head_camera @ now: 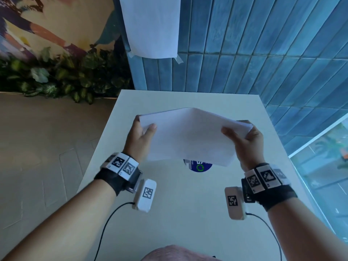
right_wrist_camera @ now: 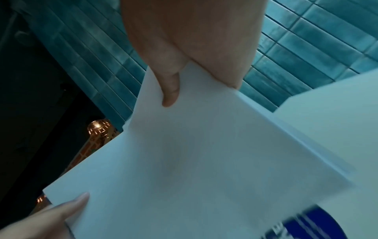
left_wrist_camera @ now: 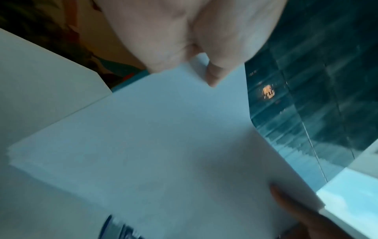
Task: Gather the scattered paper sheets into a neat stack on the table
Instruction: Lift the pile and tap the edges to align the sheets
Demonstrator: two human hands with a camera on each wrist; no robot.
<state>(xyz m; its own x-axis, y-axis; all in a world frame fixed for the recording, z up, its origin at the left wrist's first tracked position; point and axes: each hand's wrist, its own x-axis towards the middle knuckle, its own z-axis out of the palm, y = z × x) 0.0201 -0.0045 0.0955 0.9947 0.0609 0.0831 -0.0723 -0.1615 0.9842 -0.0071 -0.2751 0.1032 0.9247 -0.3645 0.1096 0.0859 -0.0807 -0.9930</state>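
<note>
A stack of white paper sheets (head_camera: 190, 136) hangs above the pale table (head_camera: 188, 213), bowed upward along its middle. My left hand (head_camera: 143, 132) grips the stack's left edge, thumb on top and fingers underneath. My right hand (head_camera: 243, 140) grips the right edge the same way. In the left wrist view the thumb presses the paper sheets (left_wrist_camera: 163, 153) near their top corner. In the right wrist view the sheets (right_wrist_camera: 204, 161) spread out below my thumb, and their edges look slightly staggered.
A round blue sticker (head_camera: 200, 167) with a green ring lies on the table under the stack's near edge. A white sheet (head_camera: 150, 25) is taped to the blue tiled wall (head_camera: 254, 53) behind. Leafy plants (head_camera: 56, 76) and floor are to the left, a window to the right.
</note>
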